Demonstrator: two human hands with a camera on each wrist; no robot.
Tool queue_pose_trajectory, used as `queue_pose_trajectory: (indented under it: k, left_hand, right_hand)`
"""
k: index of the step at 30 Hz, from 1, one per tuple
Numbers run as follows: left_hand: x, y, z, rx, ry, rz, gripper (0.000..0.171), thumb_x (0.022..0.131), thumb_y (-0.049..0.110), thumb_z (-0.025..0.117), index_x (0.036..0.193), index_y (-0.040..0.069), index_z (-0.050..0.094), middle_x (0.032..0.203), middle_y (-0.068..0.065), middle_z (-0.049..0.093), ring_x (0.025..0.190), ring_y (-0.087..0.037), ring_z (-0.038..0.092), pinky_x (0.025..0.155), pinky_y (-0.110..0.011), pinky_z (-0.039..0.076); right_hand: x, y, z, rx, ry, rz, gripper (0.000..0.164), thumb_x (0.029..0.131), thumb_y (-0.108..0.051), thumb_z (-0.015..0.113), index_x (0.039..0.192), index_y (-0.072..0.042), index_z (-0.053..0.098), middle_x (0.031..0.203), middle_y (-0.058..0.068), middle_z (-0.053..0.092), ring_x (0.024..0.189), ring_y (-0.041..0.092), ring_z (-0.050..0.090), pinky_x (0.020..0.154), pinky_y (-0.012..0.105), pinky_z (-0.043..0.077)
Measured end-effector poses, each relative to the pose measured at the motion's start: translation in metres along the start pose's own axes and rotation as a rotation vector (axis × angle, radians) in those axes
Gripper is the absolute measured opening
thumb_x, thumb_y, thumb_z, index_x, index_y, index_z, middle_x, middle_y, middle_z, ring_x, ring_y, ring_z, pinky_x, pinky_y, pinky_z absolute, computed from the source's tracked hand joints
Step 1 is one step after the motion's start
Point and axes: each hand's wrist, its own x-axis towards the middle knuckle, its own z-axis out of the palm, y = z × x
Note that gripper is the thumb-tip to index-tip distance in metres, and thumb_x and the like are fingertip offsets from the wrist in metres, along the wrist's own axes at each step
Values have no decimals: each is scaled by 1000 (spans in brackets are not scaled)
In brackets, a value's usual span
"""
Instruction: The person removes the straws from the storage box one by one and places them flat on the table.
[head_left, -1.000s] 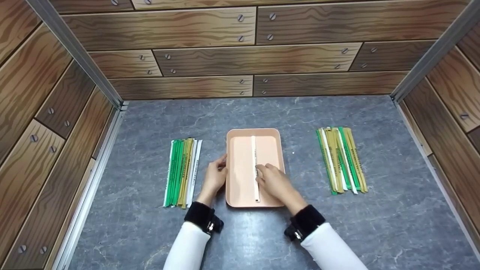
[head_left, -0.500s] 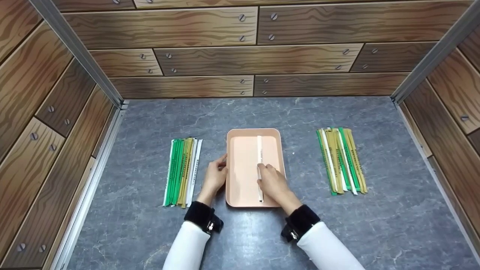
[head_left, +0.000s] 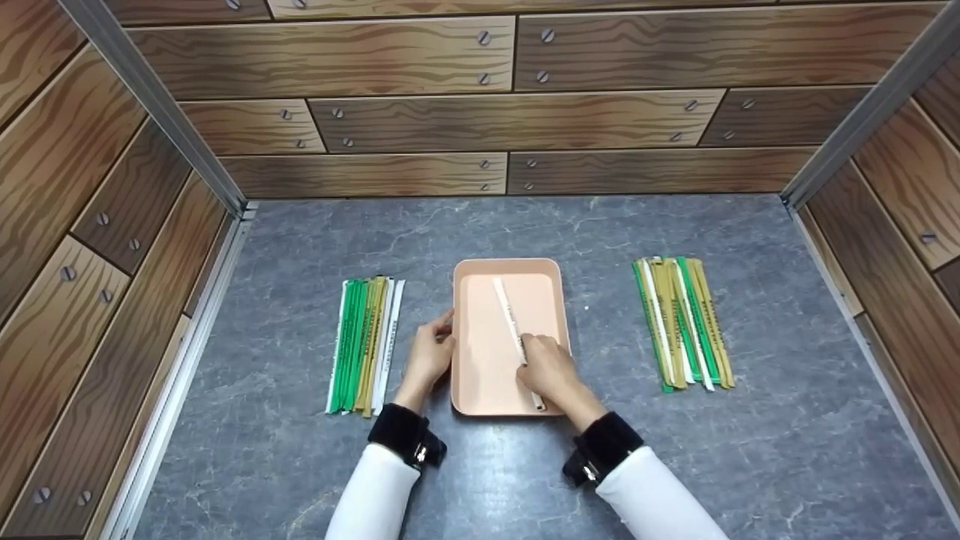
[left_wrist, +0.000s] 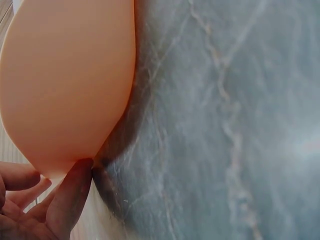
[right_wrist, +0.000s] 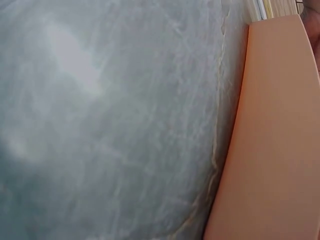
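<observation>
In the head view, a white paper-wrapped straw (head_left: 504,302) with dark print lies slanted in the pink tray (head_left: 480,382). Its far end points left and its near end sits by the tray's front right corner. My right hand (head_left: 551,367) pinches the straw around its nearer half, with the fingertips partly hidden by the hand. My left hand (head_left: 430,352) is at the tray's left side. The left wrist view shows the thumb (left_wrist: 72,200) and fingers touching the tray's outer wall (left_wrist: 75,85). The right wrist view shows the tray wall (right_wrist: 272,135), but not the straw.
A row of green, gold and white wrapped straws (head_left: 365,345) lies left of the tray. Another mixed bunch (head_left: 682,322) lies to the right. The grey marbled table (head_left: 525,232) is bounded by wood-patterned walls (head_left: 420,120) at the back and sides.
The straw first shifted right with my right hand, standing nearly straight along the tray. Now it is turned aslant, far end to the left, near end to the right. The left hand has stayed put.
</observation>
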Motion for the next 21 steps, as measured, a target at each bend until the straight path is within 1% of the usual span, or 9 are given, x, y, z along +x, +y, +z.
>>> queue_pose_trajectory:
  k: [2, 4, 6, 8, 11, 14, 16, 18, 21]
  left_hand:
    - [0, 0, 0, 0, 0, 5, 51, 87, -13, 51, 137, -5, 53, 106, -27, 67, 96, -36, 67, 79, -37, 56]
    - [0, 0, 0, -2, -1, -4, 50, 88, -12, 51, 137, -4, 54, 106, -26, 67, 96, -36, 67, 79, -37, 56]
    - [-1, 1, -1, 1, -6, -6, 50, 88, -12, 51, 137, -4, 53, 108, -26, 66, 96, -35, 67, 79, -37, 56]
    - [-1, 1, -1, -1, -10, -15, 50, 89, -11, 51, 138, -3, 53, 109, -26, 66, 96, -35, 66, 80, -36, 56]
    - [-2, 1, -1, 4, -13, -9, 50, 88, -12, 51, 138, -4, 52, 110, -27, 66, 95, -35, 67, 80, -36, 55]
    - [-1, 0, -1, 3, -12, -5, 51, 87, -13, 51, 137, -5, 52, 110, -27, 66, 95, -36, 67, 80, -37, 56]
    - [-1, -1, -1, 6, -9, 3, 51, 87, -14, 51, 137, -6, 52, 109, -28, 66, 94, -37, 67, 80, -37, 56]
    - [-1, -2, -1, 3, -6, 6, 51, 87, -14, 51, 137, -5, 53, 109, -28, 66, 95, -36, 67, 81, -38, 56]
    - [-1, -2, -1, 0, 5, 21, 51, 86, -13, 51, 136, -5, 54, 107, -26, 67, 94, -34, 67, 80, -37, 56]
  right_hand:
    - [-1, 0, -2, 16, 4, -5, 35, 70, 4, 66, 105, 4, 67, 87, 14, 64, 79, 30, 63, 69, 43, 54]
    - [-2, -1, -6, 45, 6, -7, 44, 71, 5, 65, 115, 5, 66, 89, 13, 64, 81, 29, 62, 71, 42, 54]
    - [-2, -1, -12, 84, 6, -12, 51, 72, 6, 65, 123, 6, 63, 88, 12, 65, 78, 26, 62, 68, 39, 55]
    - [-3, -2, -19, 123, 2, -12, 54, 74, 7, 64, 128, 6, 59, 85, 10, 65, 75, 23, 62, 64, 35, 54]
    - [-6, -1, -31, 165, 12, -18, 54, 78, 7, 65, 131, 5, 58, 81, 9, 66, 71, 20, 62, 57, 31, 53]
    - [-9, 3, -44, 196, 44, -17, 51, 80, 6, 65, 131, 3, 59, 80, 10, 66, 71, 20, 64, 58, 31, 54]
    - [-12, 9, -53, 216, 81, -16, 49, 80, 6, 65, 129, 3, 61, 79, 10, 66, 71, 21, 65, 60, 33, 55]
    - [-15, 16, -60, 233, 122, -9, 45, 81, 6, 65, 126, 5, 63, 79, 11, 66, 71, 22, 66, 61, 35, 56]
    - [-20, 30, -70, 221, 173, 13, 41, 82, 3, 67, 123, 5, 65, 82, 12, 68, 72, 23, 67, 62, 37, 56]
